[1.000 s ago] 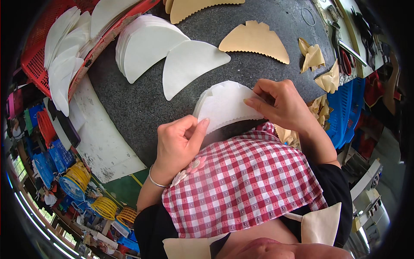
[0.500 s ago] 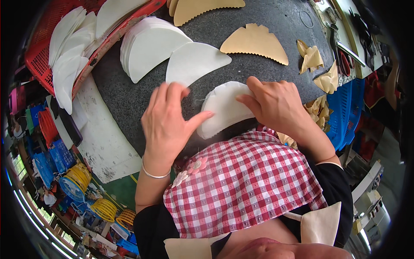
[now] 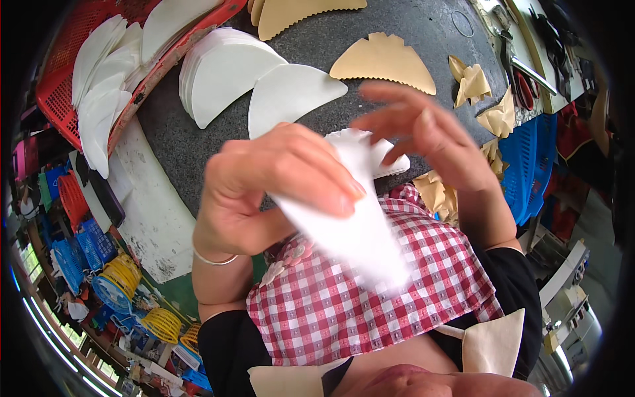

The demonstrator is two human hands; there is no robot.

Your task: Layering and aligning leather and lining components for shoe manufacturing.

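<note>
My left hand (image 3: 254, 185) is closed on a white curved sheet piece (image 3: 357, 245), pinched between fingers and thumb. The piece is tilted and blurred by motion, hanging in front of the checked apron (image 3: 370, 311). My right hand (image 3: 443, 142) is raised and smeared, its fingers apart with nothing in them. Below it, at the table's near edge, a small stack of white pieces (image 3: 390, 167) with a notched edge is partly hidden. Just beyond my left hand lies a single white piece (image 3: 291, 96), overlapping a thicker white stack (image 3: 235, 73).
A tan zigzag-edged piece (image 3: 383, 63) lies on the dark speckled table (image 3: 304, 49). Crumpled tan pieces (image 3: 471, 86) are at right, near scissors (image 3: 524, 91) and a blue basket (image 3: 532, 172). A red basket (image 3: 63, 86) of white pieces stands far left.
My left hand has taken hold of a white piece from the near stack and lifted it toward me. My right hand has let go of the stack and risen, fingers spreading.
</note>
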